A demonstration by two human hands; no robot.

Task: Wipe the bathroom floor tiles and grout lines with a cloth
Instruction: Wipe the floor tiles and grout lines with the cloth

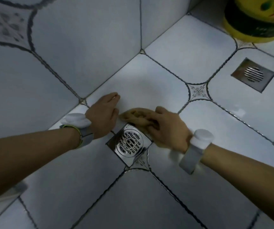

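A yellowish cloth [136,115] lies bunched on a white floor tile [151,83], just past a shiny square drain cover [129,143]. My right hand [167,128] lies on top of the cloth with the fingers spread over it, pressing it to the floor at the drain's far corner. My left hand [104,113] rests flat on the same tile, fingers straight, right beside the cloth's left end. Dark grout lines [166,67] run between the tiles.
A tiled wall [86,47] rises at the left and meets the floor along a diagonal edge. A second, duller floor drain [253,75] sits at the right. A yellow and green round container [258,19] stands in the far right corner.
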